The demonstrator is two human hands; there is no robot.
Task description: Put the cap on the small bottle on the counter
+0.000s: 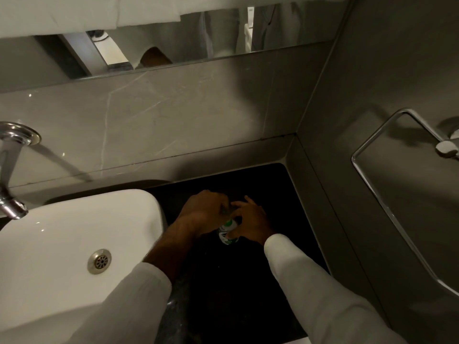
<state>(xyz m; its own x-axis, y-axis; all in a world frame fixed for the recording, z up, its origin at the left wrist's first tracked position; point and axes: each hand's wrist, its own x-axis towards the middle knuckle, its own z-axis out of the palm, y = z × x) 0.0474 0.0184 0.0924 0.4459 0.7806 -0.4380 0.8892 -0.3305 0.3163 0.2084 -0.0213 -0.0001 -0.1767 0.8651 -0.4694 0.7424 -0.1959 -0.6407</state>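
**Both hands closed around the small bottle on the dark counter**

Nearest the camera, two pale sleeves [310, 289] reach forward, the left one crossing the corner of the white sink [74, 232].

Beyond the cuffs, the right hand [250, 219] wraps the small bottle [227, 235], its fingers curled around the body so that only a patch of green-and-white label shows beneath the fingertips and the thumb. The bottle stands on the black counter [236, 281], directly under both hands, between the two wrists.

The left hand [202, 211] sits just above and to the left of the right hand's fingers, closed over the bottle's top. Its fingers are bunched tight against something dark and small at the neck; whether that is the cap cannot be told, because the knuckles and the gloom hide it. The two hands touch at the fingertips.

Farther off, left of the hands, a chrome tap [12, 194] juts over the sink. Right of the hands, a metal towel ring [367, 155] hangs on the grey wall. Behind all, a mirror [173, 45] runs along the tiles.
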